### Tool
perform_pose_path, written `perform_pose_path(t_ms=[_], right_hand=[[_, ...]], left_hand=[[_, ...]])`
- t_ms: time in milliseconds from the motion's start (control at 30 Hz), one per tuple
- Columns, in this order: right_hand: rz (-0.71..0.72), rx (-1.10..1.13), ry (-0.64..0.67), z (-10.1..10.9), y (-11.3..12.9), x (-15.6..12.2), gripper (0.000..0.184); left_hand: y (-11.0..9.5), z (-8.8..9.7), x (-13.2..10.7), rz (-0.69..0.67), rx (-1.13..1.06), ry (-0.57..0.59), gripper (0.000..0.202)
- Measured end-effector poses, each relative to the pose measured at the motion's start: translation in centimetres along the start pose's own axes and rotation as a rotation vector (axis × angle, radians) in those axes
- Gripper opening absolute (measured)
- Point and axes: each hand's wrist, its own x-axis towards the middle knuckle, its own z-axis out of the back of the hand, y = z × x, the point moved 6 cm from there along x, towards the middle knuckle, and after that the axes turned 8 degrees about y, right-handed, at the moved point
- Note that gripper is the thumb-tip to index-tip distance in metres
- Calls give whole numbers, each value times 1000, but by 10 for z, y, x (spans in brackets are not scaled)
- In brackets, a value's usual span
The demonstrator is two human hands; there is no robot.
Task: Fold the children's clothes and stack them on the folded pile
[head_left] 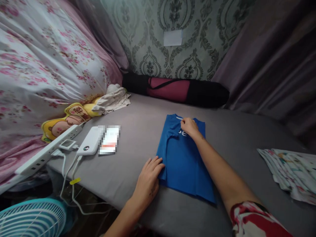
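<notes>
Shirt [182,161] lies folded; left hand [148,174], open and palm-down, touches its side; right hand [189,126] curls near the collar [179,117] (grip unclear).

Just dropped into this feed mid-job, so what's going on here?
A person is handling a blue shirt that lies on a grey sheet with one sleeve folded over its front. The right hand is at the collar, its fingers curled, partly covering the white lettering. The left hand rests at the shirt's lower left edge, fingers spread over it. A pile of patterned cloth sits off to the right; a white power bank lies to the left.
</notes>
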Motion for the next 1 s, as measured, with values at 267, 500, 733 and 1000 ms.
perform_pose_path(t_ms=[267, 500, 733, 1000], right_hand=[[-36, -170, -105, -19, 2, 25, 30], [38, -201, -15, -21, -4, 29, 27], [30, -264, -94, -10, -3, 21, 32], [153, -295, -132, -22, 17, 22, 38]], left_hand=[[-4, 4, -3, -47, 42, -32, 63], [-2, 0, -2, -73, 53, -56, 62], [-6, 7, -3, -74, 51, -120, 59], [-12, 7, -2, -66, 53, -34, 76]])
